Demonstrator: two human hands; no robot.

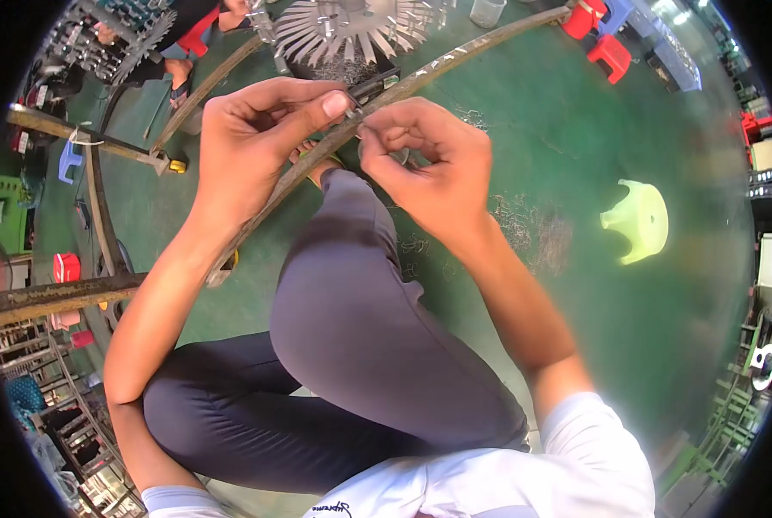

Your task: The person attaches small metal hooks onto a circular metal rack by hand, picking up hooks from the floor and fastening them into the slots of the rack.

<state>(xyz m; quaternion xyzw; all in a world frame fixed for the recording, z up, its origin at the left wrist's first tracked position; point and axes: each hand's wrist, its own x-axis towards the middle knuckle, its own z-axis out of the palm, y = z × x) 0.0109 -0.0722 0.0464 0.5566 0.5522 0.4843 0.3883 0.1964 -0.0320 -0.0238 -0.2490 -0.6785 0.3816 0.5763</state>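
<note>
My left hand (252, 138) is raised over a long metal bar, its thumb and forefinger pinched on a small metal piece (355, 111). Close by on the right, my right hand (433, 160) has its fingers curled in, with the fingertips near that piece. A bit of shiny metal shows inside the curled right fingers, too small to name. Under both hands the worn bar (317, 154) slants across the view. Beyond them stands a round rack (347, 26) with many flat metal blades fanned around it.
A yellow-green stool (640, 222) stands on the green floor at right, with loose metal bits scattered nearer. Red stools (610, 57) are at the upper right. Another person's foot (179, 73) shows at upper left. My bent legs (343, 328) fill the lower middle.
</note>
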